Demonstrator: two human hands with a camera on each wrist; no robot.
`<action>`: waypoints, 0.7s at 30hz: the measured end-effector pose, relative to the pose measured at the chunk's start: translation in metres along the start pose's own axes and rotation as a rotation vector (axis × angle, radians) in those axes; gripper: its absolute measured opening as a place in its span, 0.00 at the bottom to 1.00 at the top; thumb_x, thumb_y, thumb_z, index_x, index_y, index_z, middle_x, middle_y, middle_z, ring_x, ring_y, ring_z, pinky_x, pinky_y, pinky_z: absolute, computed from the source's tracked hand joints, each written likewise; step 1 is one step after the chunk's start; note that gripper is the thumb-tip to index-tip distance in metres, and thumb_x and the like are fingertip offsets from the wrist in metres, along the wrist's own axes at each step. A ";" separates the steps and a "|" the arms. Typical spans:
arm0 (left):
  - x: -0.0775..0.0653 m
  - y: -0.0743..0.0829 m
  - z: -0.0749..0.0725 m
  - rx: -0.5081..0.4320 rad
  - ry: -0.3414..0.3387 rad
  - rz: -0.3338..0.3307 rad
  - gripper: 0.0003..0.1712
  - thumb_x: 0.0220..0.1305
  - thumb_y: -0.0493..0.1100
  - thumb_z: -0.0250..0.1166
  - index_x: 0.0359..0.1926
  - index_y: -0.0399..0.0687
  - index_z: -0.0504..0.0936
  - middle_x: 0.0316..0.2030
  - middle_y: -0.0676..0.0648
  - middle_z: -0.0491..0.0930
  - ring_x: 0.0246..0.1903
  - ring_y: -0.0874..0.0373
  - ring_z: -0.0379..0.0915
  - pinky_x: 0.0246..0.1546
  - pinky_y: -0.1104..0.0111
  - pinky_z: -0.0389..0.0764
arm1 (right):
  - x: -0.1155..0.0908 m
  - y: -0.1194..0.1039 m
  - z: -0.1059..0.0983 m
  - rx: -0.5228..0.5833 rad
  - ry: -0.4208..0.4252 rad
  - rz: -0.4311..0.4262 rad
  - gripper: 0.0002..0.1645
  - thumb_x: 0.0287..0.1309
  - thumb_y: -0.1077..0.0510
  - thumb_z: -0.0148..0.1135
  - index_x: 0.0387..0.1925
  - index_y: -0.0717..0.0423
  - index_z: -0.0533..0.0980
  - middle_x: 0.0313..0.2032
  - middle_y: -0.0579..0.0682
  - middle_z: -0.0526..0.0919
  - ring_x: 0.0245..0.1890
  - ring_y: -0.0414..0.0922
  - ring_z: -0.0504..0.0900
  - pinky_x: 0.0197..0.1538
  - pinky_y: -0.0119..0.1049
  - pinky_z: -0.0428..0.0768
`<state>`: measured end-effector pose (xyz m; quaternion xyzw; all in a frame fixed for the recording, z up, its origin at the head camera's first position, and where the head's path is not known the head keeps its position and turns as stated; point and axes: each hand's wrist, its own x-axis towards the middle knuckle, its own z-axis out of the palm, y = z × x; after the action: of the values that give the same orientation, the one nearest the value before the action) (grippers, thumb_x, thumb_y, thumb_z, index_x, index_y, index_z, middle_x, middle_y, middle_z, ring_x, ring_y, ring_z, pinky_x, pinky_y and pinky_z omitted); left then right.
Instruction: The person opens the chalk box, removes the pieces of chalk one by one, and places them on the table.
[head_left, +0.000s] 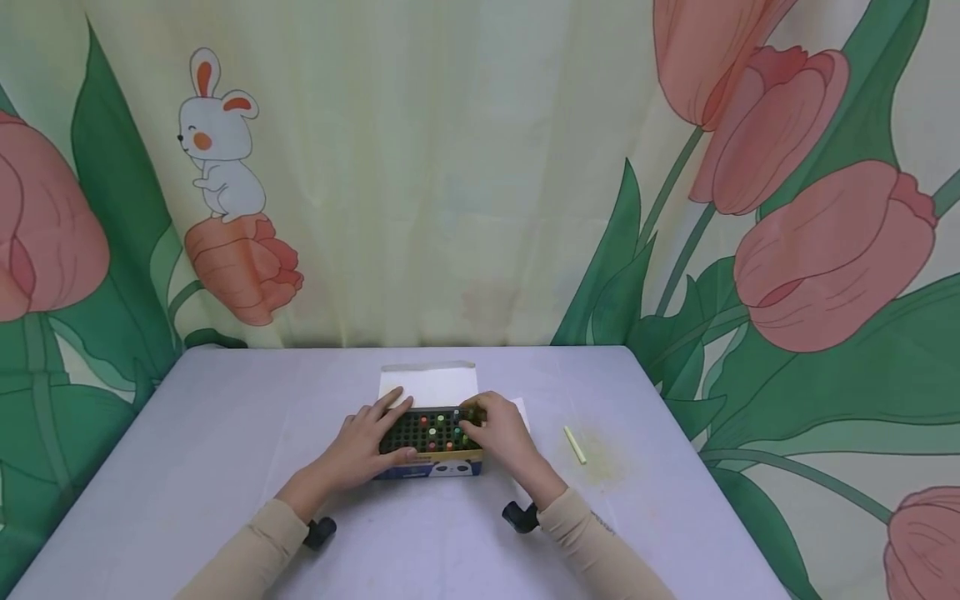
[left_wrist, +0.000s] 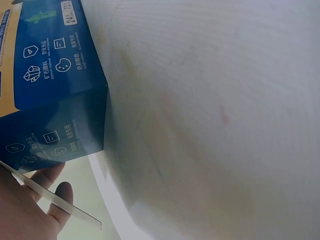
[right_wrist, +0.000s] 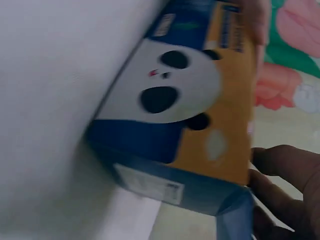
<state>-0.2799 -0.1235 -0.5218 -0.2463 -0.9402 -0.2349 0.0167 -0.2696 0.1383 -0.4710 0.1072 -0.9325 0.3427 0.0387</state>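
A blue and yellow chalk box (head_left: 427,468) with a panda face stands on the table, its white lid (head_left: 429,385) folded back. Inside is a dark holder (head_left: 408,433) full of holes, with several coloured chalks (head_left: 432,432) standing in some. My left hand (head_left: 367,442) rests across the box's left end, fingers spread, thumb along the front edge. The fingers of my right hand (head_left: 501,429) bend over the right end of the holder; whether a chalk is between them is hidden. In the right wrist view, those fingers (right_wrist: 282,167) are by the box's upper edge.
A pale yellow chalk stick (head_left: 575,445) lies right of the box, beside a yellowish dusty smudge (head_left: 603,457) on the white tablecloth (head_left: 225,433). A white sheet or flap (head_left: 521,407) shows behind my right hand. A curtain (head_left: 450,183) with tulips hangs behind the table.
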 end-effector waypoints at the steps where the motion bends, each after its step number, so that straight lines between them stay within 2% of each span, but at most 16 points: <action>1: 0.001 0.000 0.000 0.001 0.002 0.003 0.50 0.67 0.73 0.61 0.82 0.58 0.59 0.82 0.46 0.50 0.66 0.40 0.67 0.61 0.33 0.66 | 0.000 0.002 0.003 -0.051 0.008 -0.012 0.14 0.63 0.58 0.72 0.49 0.57 0.85 0.50 0.54 0.85 0.48 0.50 0.85 0.47 0.44 0.85; 4: 0.002 0.002 0.001 0.001 0.004 0.006 0.50 0.67 0.72 0.61 0.81 0.57 0.60 0.82 0.45 0.50 0.66 0.39 0.67 0.60 0.33 0.66 | -0.001 0.006 0.008 -0.177 0.035 -0.058 0.13 0.62 0.58 0.73 0.47 0.58 0.86 0.51 0.53 0.85 0.51 0.50 0.84 0.51 0.45 0.84; 8: 0.003 0.003 0.003 -0.003 0.014 0.011 0.50 0.66 0.73 0.62 0.81 0.57 0.60 0.82 0.45 0.51 0.66 0.39 0.67 0.60 0.31 0.66 | -0.003 0.010 0.007 -0.256 0.038 -0.118 0.09 0.64 0.56 0.72 0.40 0.59 0.88 0.49 0.51 0.85 0.52 0.50 0.83 0.54 0.44 0.83; 11: 0.003 0.002 0.005 0.002 0.023 0.017 0.51 0.66 0.74 0.61 0.81 0.57 0.60 0.81 0.45 0.52 0.66 0.39 0.68 0.59 0.31 0.66 | -0.005 0.014 0.001 -0.290 -0.013 -0.152 0.11 0.66 0.52 0.71 0.35 0.56 0.89 0.51 0.51 0.85 0.55 0.50 0.82 0.56 0.45 0.82; 14: 0.003 0.002 0.006 0.003 0.033 0.018 0.51 0.65 0.74 0.62 0.81 0.57 0.60 0.81 0.45 0.52 0.66 0.38 0.67 0.60 0.31 0.66 | -0.007 0.018 -0.006 -0.316 -0.088 -0.189 0.11 0.66 0.49 0.70 0.35 0.52 0.89 0.57 0.50 0.84 0.60 0.51 0.81 0.60 0.46 0.81; 17: 0.001 0.002 0.005 0.004 0.034 0.008 0.52 0.64 0.74 0.63 0.81 0.58 0.60 0.82 0.46 0.52 0.67 0.38 0.67 0.60 0.31 0.66 | -0.007 0.021 -0.011 -0.318 -0.142 -0.233 0.08 0.66 0.51 0.71 0.36 0.50 0.88 0.61 0.51 0.83 0.63 0.51 0.80 0.62 0.46 0.80; 21: 0.002 0.002 0.004 0.015 0.030 0.008 0.53 0.64 0.76 0.62 0.81 0.58 0.60 0.81 0.46 0.52 0.66 0.40 0.67 0.59 0.32 0.67 | -0.008 0.024 -0.011 -0.305 -0.156 -0.261 0.07 0.65 0.53 0.72 0.41 0.51 0.88 0.62 0.51 0.82 0.63 0.52 0.80 0.63 0.45 0.79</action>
<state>-0.2804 -0.1191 -0.5246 -0.2461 -0.9406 -0.2315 0.0338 -0.2678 0.1647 -0.4791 0.2463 -0.9519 0.1801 0.0264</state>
